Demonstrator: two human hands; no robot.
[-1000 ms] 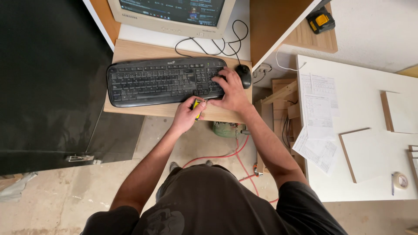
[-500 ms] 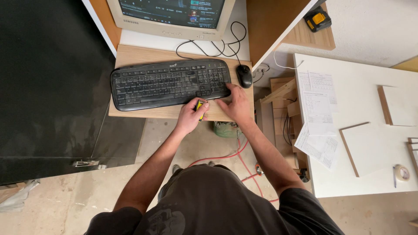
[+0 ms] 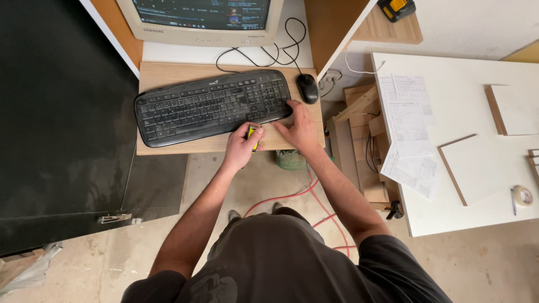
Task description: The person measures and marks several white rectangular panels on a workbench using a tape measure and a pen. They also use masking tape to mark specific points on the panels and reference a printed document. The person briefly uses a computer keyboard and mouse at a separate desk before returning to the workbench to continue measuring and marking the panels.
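Head view looks straight down on a wooden counter [image 3: 168,147] that carries a black keyboard [image 3: 210,105] with a black mouse [image 3: 307,87] just beside its right end, under a cream monitor [image 3: 205,21]; the left hand [image 3: 242,147] sits at the counter's front edge, fingers curled tight around a small yellow and black object [image 3: 252,134], too small to name surely, which lies pinched in that fist just below the keyboard's lower edge; the right hand [image 3: 300,126] rests flat on the wood at the keyboard's lower right corner, fingers [image 3: 293,108] loosely spread and touching the keys of the number block; to key well from here, I judge the right hand should stay light and press one key squarely, since spread fingers could catch a neighbour; the left fist should keep its object clear of the keys and steady on the wood; to the right, apart from the counter, a white table [image 3: 477,73] holds printed paper sheets [image 3: 407,129], white boards and a tape roll [image 3: 523,195].
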